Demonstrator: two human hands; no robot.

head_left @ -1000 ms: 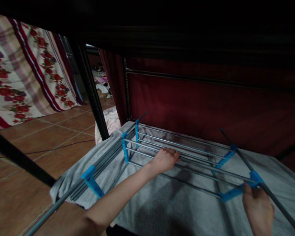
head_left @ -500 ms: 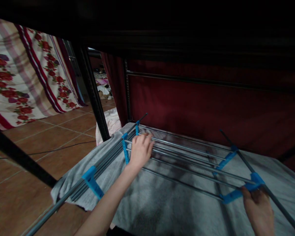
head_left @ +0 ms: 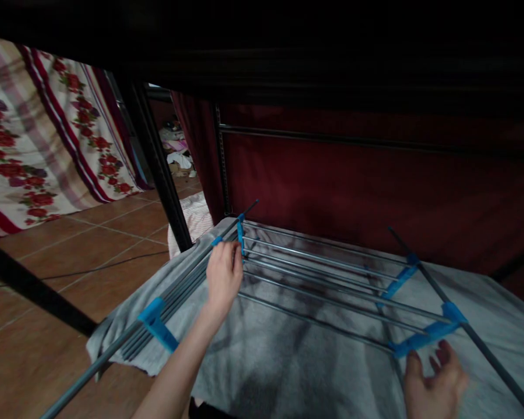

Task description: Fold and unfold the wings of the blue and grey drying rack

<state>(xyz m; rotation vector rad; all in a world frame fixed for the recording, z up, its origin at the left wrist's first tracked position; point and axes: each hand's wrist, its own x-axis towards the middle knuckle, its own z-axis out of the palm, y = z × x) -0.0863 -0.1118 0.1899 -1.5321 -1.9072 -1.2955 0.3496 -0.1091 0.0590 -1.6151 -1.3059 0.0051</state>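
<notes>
A rack of grey metal rods (head_left: pixel 305 319) with blue plastic brackets lies on a grey blanket (head_left: pixel 288 372). My left hand (head_left: pixel 223 272) is at the rack's left side, its fingers curled over a blue bracket (head_left: pixel 217 240) that they mostly hide. My right hand (head_left: pixel 434 378) is just below the right front bracket (head_left: pixel 428 339), thumb and fingers apart, with nothing in it. Further left, another blue bracket (head_left: pixel 158 325) sits on the long left rod (head_left: pixel 98 361), beside a bundle of thinner rods (head_left: pixel 179 297).
Dark metal posts (head_left: pixel 166 174) and a dark surface overhead frame the space. A dark red cloth (head_left: pixel 353 192) hangs behind the rack. On the left are a floral curtain (head_left: pixel 39 134), a tiled floor (head_left: pixel 105 233) and a thin cable.
My left hand has moved left, from the rods onto the left bracket. My right hand has let go of the right front bracket, moved slightly down and left, and opened.
</notes>
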